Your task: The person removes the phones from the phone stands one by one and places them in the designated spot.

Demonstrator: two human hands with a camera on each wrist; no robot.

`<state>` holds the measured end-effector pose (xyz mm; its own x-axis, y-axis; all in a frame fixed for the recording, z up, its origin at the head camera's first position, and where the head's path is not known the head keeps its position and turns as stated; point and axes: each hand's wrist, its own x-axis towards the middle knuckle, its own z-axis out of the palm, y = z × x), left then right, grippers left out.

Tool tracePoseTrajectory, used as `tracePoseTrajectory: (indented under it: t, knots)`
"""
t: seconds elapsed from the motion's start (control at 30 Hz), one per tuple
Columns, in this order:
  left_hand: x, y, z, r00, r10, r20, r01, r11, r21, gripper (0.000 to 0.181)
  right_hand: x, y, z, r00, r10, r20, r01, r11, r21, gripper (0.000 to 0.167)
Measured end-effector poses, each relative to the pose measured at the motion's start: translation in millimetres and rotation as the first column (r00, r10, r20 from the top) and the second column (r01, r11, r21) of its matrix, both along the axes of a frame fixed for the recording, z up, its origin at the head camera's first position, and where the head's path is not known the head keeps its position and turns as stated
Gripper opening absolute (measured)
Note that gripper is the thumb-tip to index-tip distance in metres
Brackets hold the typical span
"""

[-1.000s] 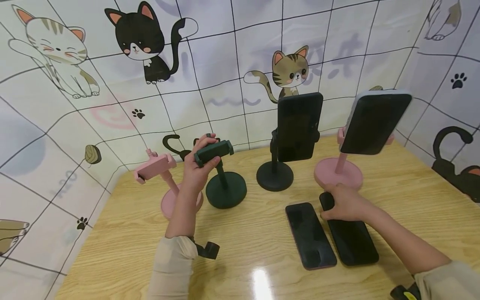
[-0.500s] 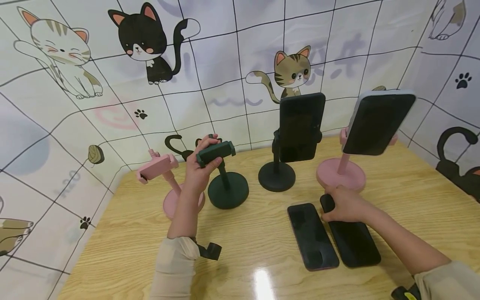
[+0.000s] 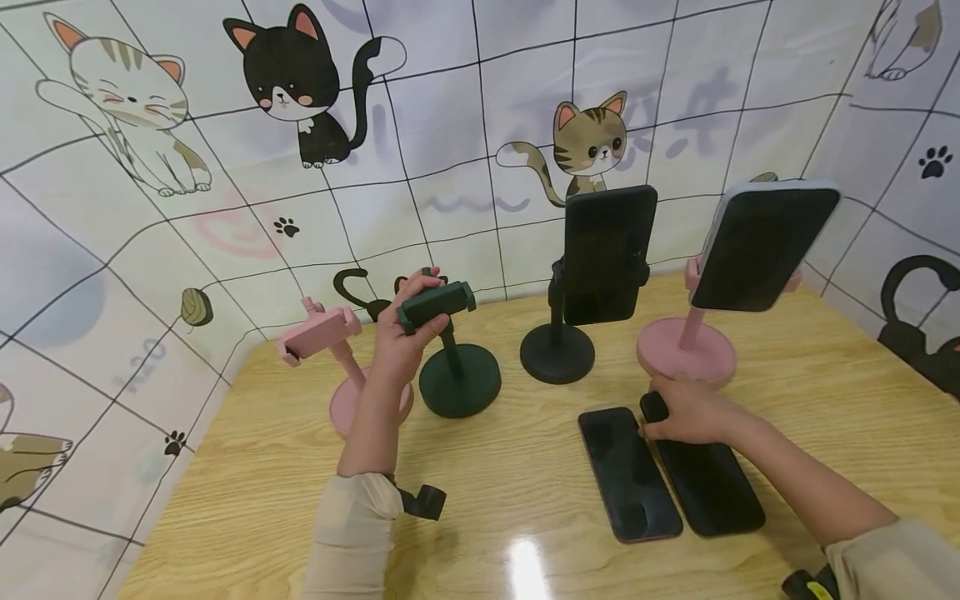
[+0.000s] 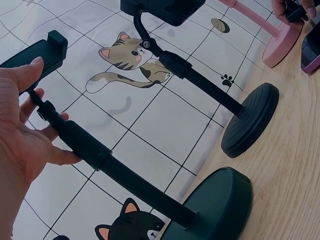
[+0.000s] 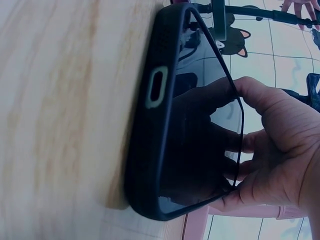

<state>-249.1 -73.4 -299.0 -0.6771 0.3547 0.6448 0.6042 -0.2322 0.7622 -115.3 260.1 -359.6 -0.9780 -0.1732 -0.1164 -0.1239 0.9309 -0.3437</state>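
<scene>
Phone in black case (image 3: 714, 493) lies face-up on table (image 3: 487, 517), just beside second phone (image 3: 628, 477). Right hand (image 3: 688, 410) pinches far end by edges. Left hand (image 3: 397, 346) grips clamp head (image 3: 435, 308) of green stand (image 3: 461, 383), thumb in front. Guessing phone's stiff, lightish, glass slick and crackable, so grab thick case rim, not screen. Stand's probably light plastic; neck might swivel, so hold up by clamp.
</scene>
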Motion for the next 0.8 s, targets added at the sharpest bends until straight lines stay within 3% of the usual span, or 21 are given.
tracePoseTrajectory:
  t: [0.13, 0.33, 0.6, 0.8]
  knots:
    - [-0.1, 0.2, 1.0, 1.000, 0.019, 0.000, -0.019, 0.999, -0.026, 0.035, -1.0, -1.0, -0.4, 1.000, -0.011, 0.008, 0.011, 0.999, 0.038, 0.058]
    - [-1.3, 0.1, 2.2, 1.000, 0.030, 0.008, -0.029, 0.997, -0.067, 0.037, -1.0, -0.5, -2.2, 0.999, -0.020, 0.036, 0.019, 0.999, 0.042, 0.057]
    - [-1.8, -0.8, 1.8, 1.000, 0.020, 0.003, -0.019, 0.998, -0.053, 0.037, -3.2, 0.4, -7.0, 0.999, -0.007, 0.042, 0.006, 0.999, 0.042, 0.055]
    - [-1.8, -2.6, -0.2, 1.000, -0.029, 0.009, 0.029, 1.000, -0.011, 0.043, -3.6, -1.4, -7.0, 0.998, -0.012, 0.058, 0.009, 0.999, 0.045, 0.054]
